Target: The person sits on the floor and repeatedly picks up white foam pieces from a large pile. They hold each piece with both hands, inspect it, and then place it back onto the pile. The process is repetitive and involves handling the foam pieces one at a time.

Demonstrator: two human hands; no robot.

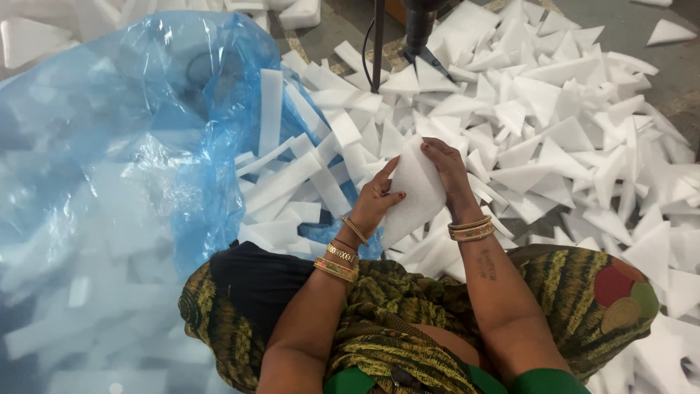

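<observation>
A person is sitting among foam offcuts and is holding a white foam piece upright between both hands, just above the lap. The left hand is gripping the piece's left edge, thumb pressing across its face and fingers curling behind it, so this hand is closing on the foam. The right hand is lying along the piece's right edge, fingers bending over its top corner, also clasping it. Gold bangles are circling the left wrist just below the foam piece, and another set of bangles is sitting on the right wrist beside the piece's lower right edge. To the left of the foam piece, a large blue plastic bag is lying open, with long white foam strips spilling from its mouth toward the hands. To the right of and beyond the foam piece, a heap of white triangular foam pieces is covering the floor. Beyond the piece, at the far edge of the heap, a dark metal stand is rising out of view. Below the foam piece, a green and black patterned garment is draping over the person's knees, a red and green round motif showing on its right side.
</observation>
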